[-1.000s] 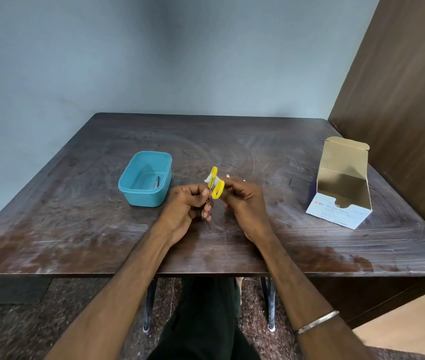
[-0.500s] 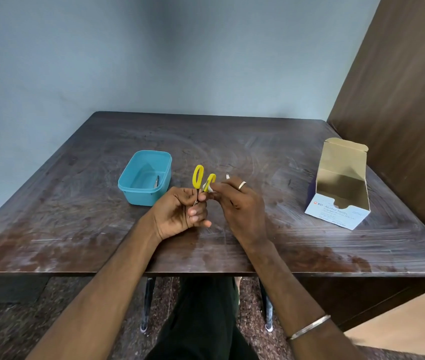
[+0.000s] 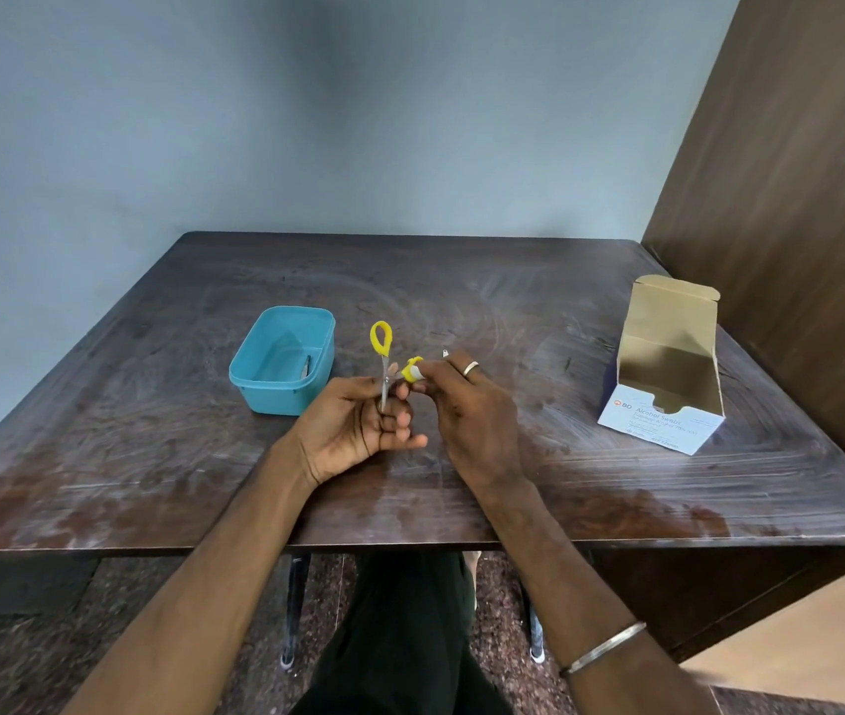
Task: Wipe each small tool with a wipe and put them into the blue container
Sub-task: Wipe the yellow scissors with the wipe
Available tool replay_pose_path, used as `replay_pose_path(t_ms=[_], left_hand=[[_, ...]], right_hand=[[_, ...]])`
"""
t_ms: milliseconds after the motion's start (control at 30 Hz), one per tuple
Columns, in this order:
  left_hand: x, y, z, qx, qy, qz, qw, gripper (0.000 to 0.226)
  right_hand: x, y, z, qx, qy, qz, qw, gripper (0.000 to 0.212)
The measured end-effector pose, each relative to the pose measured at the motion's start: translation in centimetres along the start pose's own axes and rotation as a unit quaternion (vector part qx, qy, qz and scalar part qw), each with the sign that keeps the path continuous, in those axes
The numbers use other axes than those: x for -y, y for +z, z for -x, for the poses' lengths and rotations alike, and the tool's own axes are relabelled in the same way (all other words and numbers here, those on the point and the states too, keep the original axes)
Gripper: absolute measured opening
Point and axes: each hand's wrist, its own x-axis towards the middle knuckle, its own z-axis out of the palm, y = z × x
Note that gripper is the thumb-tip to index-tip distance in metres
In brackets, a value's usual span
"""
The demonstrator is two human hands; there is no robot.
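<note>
Blue container [image 3: 283, 361] sits left of centre on the dark wooden table [image 3: 461, 281], open-topped; a small metal tool [image 3: 306, 364] lies inside against its right wall, type not resolvable. Just right of the container, left hand [image 3: 358, 430], palm up, fingers curled around the blade end of the small yellow-handled scissors [image 3: 383, 361]. Blades point down into the grip; handles spread, one loop standing upright above the hand, the other angled right. Right hand [image 3: 466, 410] meets that second loop: fingertips pinch a white wipe [image 3: 414, 374] against it. Ring on one right finger; metal bangle [image 3: 603, 646] on the right wrist. A tiny pale object [image 3: 445, 353] shows just beyond the right fingers, identity unclear. Far right, well apart from both hands, an alcohol swab box [image 3: 668, 374] stands near the table edge, flap up.
</note>
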Motion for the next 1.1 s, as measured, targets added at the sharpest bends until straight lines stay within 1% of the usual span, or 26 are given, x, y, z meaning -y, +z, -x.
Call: replay_pose_path(t_ms=[33, 100, 200, 300, 333, 433, 500, 600, 700, 800, 867, 933, 1000, 1100], left_hand=[[0.1, 0.2, 0.0, -0.017, 0.013, 0.001, 1.000, 0.026], [0.3, 0.4, -0.2, -0.052, 0.049, 0.003, 0.997, 0.019], [0.6, 0.4, -0.6, -0.118, 0.118, -0.018, 0.986, 0.014], [0.9, 0.5, -0.9, -0.147, 0.199, -0.041, 0.968, 0.007], [0.9, 0.5, -0.8, -0.149, 0.217, -0.051, 0.963, 0.010], [1.1, 0.6, -0.6, -0.131, 0.237, -0.084, 0.959, 0.034], [1.2, 0.8, -0.6, -0.118, 0.233, -0.106, 0.960, 0.041], [1.4, 0.9, -0.7, -0.136, 0.235, -0.124, 0.954, 0.042], [1.5, 0.8, -1.0, -0.169, 0.237, -0.115, 0.950, 0.039], [1.7, 0.8, -1.3, -0.174, 0.249, -0.114, 0.946, 0.032], [1.8, 0.8, -1.3, -0.168, 0.259, -0.126, 0.943, 0.020], [1.8, 0.7, -1.3, -0.169, 0.262, -0.135, 0.941, 0.010], [1.8, 0.6, -1.3, -0.174, 0.256, -0.139, 0.941, 0.011], [1.6, 0.7, -1.2, -0.182, 0.240, -0.138, 0.943, 0.014]], right_hand=[[0.1, 0.0, 0.0, -0.001, 0.000, 0.005, 1.000, 0.022], [0.1, 0.1, -0.1, -0.001, -0.001, 0.017, 1.000, 0.021], [0.0, 0.1, -0.1, -0.006, 0.003, 0.015, 1.000, 0.021], [0.1, -0.1, 0.0, -0.012, 0.030, -0.005, 0.999, 0.025], [0.1, -0.1, 0.0, -0.008, 0.041, -0.011, 0.999, 0.027], [0.0, -0.4, -0.2, -0.003, 0.096, -0.071, 0.993, 0.032], [0.1, -0.8, -0.3, 0.002, 0.158, -0.156, 0.975, 0.034], [0.2, -1.3, -0.5, 0.001, 0.246, -0.269, 0.931, 0.045], [0.2, -1.6, -0.7, 0.006, 0.300, -0.338, 0.892, 0.048], [0.3, -1.8, -1.0, 0.027, 0.343, -0.393, 0.853, 0.047], [0.4, -2.0, -1.0, 0.044, 0.359, -0.430, 0.827, 0.045], [0.4, -2.2, -1.1, 0.057, 0.363, -0.453, 0.813, 0.040], [0.4, -2.5, -1.0, 0.058, 0.363, -0.466, 0.805, 0.036], [0.4, -2.6, -1.0, 0.053, 0.362, -0.494, 0.788, 0.036]])
